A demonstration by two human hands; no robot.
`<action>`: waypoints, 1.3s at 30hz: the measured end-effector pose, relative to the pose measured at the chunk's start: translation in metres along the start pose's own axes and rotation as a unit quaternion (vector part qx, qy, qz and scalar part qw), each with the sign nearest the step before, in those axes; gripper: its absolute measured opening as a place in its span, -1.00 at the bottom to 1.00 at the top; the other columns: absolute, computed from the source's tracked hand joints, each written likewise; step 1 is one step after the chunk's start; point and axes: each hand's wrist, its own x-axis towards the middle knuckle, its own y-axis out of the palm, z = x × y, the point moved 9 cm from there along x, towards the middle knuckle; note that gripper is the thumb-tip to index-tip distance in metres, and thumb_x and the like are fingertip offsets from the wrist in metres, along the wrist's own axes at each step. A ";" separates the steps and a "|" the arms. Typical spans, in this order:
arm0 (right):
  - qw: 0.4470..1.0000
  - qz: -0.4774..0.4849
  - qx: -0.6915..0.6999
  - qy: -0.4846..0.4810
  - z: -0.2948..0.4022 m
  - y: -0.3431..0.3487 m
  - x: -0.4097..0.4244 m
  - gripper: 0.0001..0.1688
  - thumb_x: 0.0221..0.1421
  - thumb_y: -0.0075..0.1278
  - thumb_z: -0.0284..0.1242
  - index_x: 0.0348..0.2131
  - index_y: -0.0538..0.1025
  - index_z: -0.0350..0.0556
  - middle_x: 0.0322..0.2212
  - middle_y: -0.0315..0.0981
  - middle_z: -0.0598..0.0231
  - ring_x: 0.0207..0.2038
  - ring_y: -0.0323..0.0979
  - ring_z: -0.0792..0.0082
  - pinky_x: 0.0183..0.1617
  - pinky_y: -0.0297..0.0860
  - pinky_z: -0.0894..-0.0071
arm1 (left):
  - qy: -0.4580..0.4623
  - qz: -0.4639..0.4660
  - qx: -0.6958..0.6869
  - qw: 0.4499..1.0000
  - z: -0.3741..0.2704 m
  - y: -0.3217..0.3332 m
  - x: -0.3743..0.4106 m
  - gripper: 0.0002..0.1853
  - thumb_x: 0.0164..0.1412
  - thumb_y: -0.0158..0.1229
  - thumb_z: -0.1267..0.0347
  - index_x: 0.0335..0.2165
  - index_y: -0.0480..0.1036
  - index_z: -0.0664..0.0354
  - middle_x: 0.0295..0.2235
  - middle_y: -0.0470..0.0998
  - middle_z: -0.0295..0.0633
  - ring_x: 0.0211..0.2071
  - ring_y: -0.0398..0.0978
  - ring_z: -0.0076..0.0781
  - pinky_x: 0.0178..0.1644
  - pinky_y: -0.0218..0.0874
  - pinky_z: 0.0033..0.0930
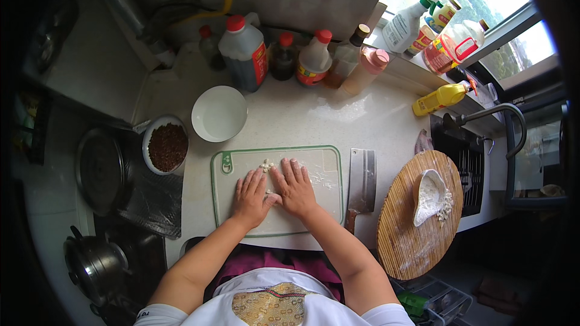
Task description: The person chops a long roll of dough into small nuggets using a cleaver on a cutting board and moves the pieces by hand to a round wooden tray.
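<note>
My left hand [251,199] lies palm down on a white cutting board [290,228] with a green rim. Beside it, my right hand [294,188] rests flat, its thumb side next to my left thumb. Small pale dough pieces [267,165] lie on the board near the fingertips, and a few more show between the hands. What is under the palms is hidden. Dusty white flour [324,181] marks the board's right part. To the right of the board lies a cleaver [362,181], its wooden handle towards me.
At right, a round slatted board [398,222] carries a bowl of flour [430,197] and dough bits [446,208]. A white bowl [219,114] and a bowl of brown crumbly food [167,147] stand at left. Several bottles [244,59] line the wall; a faucet [494,109] stands far right.
</note>
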 end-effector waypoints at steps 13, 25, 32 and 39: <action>0.998 0.013 0.002 0.068 -0.039 -0.009 -0.022 -0.10 0.06 -0.12 0.14 0.27 0.13 0.19 0.29 -0.15 -0.03 0.32 -0.17 -0.12 0.31 -0.14 -0.18 | -0.057 0.056 0.055 0.995 0.001 -0.002 -0.007 -0.21 0.20 0.04 0.03 0.19 0.08 0.37 0.26 -0.02 0.14 0.30 -0.12 0.07 0.30 -0.32 0.17; 0.989 -0.025 0.046 -0.137 0.028 0.000 -0.020 -0.38 0.11 -0.06 -0.14 0.13 0.32 0.08 0.20 0.11 0.08 0.22 0.10 -0.04 0.26 0.06 -0.07 | 0.019 -0.075 -0.033 0.996 0.020 -0.029 -0.032 -0.45 0.12 0.14 0.32 0.04 0.30 0.38 0.14 0.24 0.11 0.17 0.18 0.13 0.23 -0.02 0.02; 0.989 -0.130 0.065 0.001 -0.045 -0.030 -0.044 -0.51 0.09 0.00 -0.32 0.04 0.41 0.05 0.17 0.14 0.01 0.17 0.15 -0.14 0.20 0.15 -0.06 | 0.028 -0.025 0.021 0.999 0.016 -0.011 0.006 -0.21 0.06 0.21 0.24 0.19 0.10 0.32 0.26 0.00 0.12 0.28 -0.04 0.10 0.30 -0.22 0.05; 0.993 0.033 0.043 0.103 -0.031 -0.003 -0.079 0.00 0.09 -0.03 0.03 0.25 0.03 -0.24 0.27 -0.16 -0.18 0.31 -0.17 -0.19 0.33 -0.15 -0.13 | 0.172 0.168 0.075 0.968 -0.021 0.023 0.007 -0.21 0.14 0.08 0.00 0.20 0.12 0.23 0.30 -0.05 -0.03 0.33 -0.14 -0.08 0.33 -0.27 0.06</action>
